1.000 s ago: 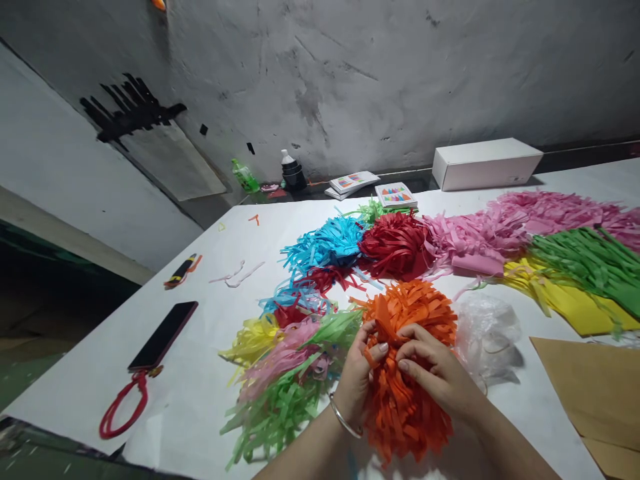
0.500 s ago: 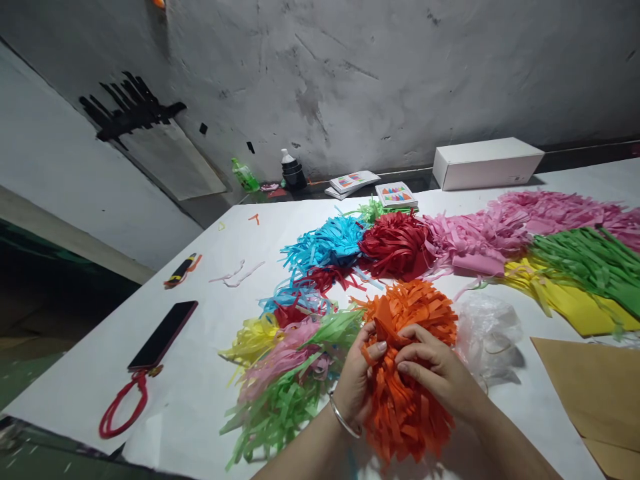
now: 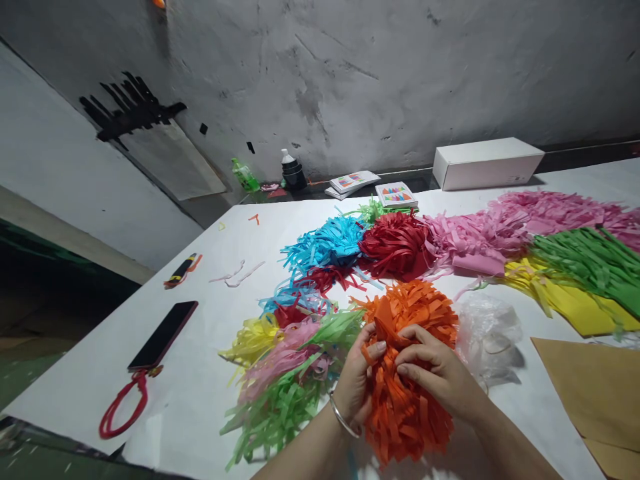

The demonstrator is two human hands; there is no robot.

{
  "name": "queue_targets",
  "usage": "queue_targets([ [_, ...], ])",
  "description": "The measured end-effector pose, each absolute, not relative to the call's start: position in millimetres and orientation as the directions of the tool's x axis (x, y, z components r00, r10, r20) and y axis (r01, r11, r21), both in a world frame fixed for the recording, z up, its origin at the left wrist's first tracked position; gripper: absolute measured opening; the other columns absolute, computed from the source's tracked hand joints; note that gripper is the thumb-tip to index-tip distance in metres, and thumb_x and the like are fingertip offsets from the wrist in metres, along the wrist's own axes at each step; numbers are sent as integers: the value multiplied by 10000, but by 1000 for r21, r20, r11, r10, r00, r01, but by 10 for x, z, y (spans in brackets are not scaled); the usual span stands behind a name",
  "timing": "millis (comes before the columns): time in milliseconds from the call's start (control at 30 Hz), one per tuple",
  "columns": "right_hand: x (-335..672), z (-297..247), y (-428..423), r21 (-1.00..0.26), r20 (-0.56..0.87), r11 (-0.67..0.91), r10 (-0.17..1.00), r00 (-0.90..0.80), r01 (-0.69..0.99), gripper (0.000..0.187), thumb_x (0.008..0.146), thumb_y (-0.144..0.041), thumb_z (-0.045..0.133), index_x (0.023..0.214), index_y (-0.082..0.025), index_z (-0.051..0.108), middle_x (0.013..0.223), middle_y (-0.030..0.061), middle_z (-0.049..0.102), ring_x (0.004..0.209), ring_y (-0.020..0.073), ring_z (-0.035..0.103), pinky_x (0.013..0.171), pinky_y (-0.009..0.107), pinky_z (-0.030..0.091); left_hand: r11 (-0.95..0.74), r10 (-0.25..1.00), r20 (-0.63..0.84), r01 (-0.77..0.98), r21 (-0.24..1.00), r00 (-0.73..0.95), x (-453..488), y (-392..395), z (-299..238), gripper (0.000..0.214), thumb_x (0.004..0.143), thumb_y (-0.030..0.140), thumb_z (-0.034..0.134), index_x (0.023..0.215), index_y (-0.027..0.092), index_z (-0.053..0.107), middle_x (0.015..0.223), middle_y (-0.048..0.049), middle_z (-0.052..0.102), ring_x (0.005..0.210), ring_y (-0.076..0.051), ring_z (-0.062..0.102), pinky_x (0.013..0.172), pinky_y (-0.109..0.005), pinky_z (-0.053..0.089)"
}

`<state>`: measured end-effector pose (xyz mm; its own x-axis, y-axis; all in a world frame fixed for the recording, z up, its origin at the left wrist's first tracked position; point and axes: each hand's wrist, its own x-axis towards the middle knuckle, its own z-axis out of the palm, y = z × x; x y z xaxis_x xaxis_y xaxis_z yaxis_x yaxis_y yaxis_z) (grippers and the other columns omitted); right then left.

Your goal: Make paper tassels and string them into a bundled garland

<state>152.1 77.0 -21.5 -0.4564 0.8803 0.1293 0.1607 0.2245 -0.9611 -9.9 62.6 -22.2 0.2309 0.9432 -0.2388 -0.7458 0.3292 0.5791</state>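
Our palms and thumb tips were buried in the orange paper tassel (image 3: 407,413), so we could not make out what lay at its core, and both forearms were cut off by the lower edge of the view. The tassel sat on the white counter (image 3: 200,387) at the near middle, a round mop of flat, thin-cut strips, matte and slightly creased. Our left hand (image 3: 356,380), with a thin metal bangle (image 3: 343,417) at the wrist, had its grip clenched on the strips at the tassel's nine o'clock side. Our right hand (image 3: 443,377) pinched the same bunch from three o'clock, fingertips nearly meeting the left ones. At two o'clock from the tassel a crumpled clear plastic bag (image 3: 487,330) lay touching it, its contents hard to tell. At three o'clock a stiff brown paper sheet (image 3: 595,387) ran out of view. At nine o'clock a tangle of green, pink and yellow fringe (image 3: 280,407) lay limp beside the left hand. At twelve o'clock sat a red bundle (image 3: 397,243) and a blue bundle (image 3: 327,243). Far off at nine o'clock lay a dark phone (image 3: 164,333) on a red cord (image 3: 123,407).
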Motion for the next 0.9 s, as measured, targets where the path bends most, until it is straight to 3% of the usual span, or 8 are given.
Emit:
queue_targets([
  [233,1454,-204,730,-935,159,269,901,-404,232,123,876,-209,593,783,-221,672,1051,46,576,979,198,616,848,296,498,305,949,-261,-716,628,175,-96,614,-257,461,727,205,781,1135,210,568,1087,-64,697,986,-235,700,904,-343,525],
  [467,1364,-254,682,-809,416,484,872,-257,334,151,794,-82,564,762,-229,581,990,28,597,949,207,586,870,370,457,172,984,-164,-589,789,68,-100,605,-300,756,629,253,897,1273,239,501,1262,-106,633,1201,-302,583,1024,-384,437],
  [567,1385,-245,694,-737,550,578,814,-186,351,182,796,-59,549,812,-240,553,929,21,610,933,218,573,902,425,427,136,990,-138,-510,849,34,-102,600,-268,765,643,227,883,1295,248,484,1296,-105,614,1197,-293,573,1019,-383,430],
  [733,1458,-241,716,-683,644,631,758,-103,369,211,791,-45,540,824,-251,513,854,2,601,881,211,571,917,448,417,59,997,-69,-285,957,-24,-129,589,-168,561,657,88,772,1179,221,616,1190,-70,660,1122,-278,586,986,-347,425],
  [900,1528,-190,671,-709,614,567,789,-30,418,179,835,-68,530,843,-245,499,923,42,590,907,227,571,799,389,464,-125,992,126,107,986,2,-218,554,-132,495,694,13,616,1142,220,654,1034,-52,678,1004,-281,597,925,-356,416],
])
